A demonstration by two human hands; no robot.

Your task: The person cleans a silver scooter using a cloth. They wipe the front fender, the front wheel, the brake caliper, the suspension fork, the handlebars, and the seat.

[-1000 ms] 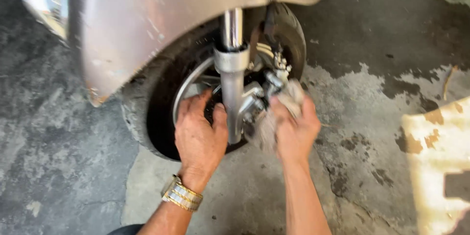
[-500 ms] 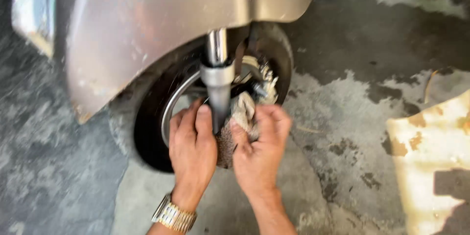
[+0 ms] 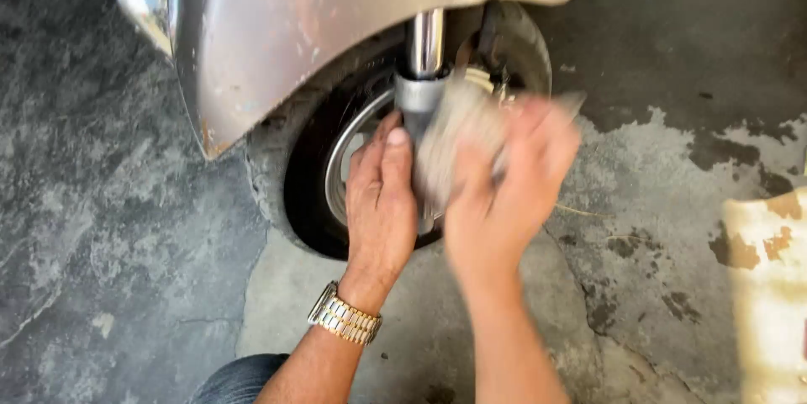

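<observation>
A scooter's front wheel (image 3: 315, 194) with a black tyre stands under a silver-beige mudguard (image 3: 336, 17). A chrome fork tube (image 3: 426, 38) runs down into a grey fork leg (image 3: 414, 97). My left hand (image 3: 380, 198), with a metal watch at the wrist, rests flat against the wheel beside the fork leg. My right hand (image 3: 504, 194) is blurred and grips a dirty grey rag (image 3: 445, 139) pressed against the fork leg and hub. The hub behind the rag is hidden.
Stained grey concrete floor (image 3: 126, 244) surrounds the wheel, with dark oily patches to the right. A pale, rust-marked sheet (image 3: 769, 286) lies at the right edge. My knee in blue denim (image 3: 235, 379) shows at the bottom.
My right hand has moved the rag from the hub side up and across the fork leg. My left hand has stayed on the wheel. The camera has come closer.
</observation>
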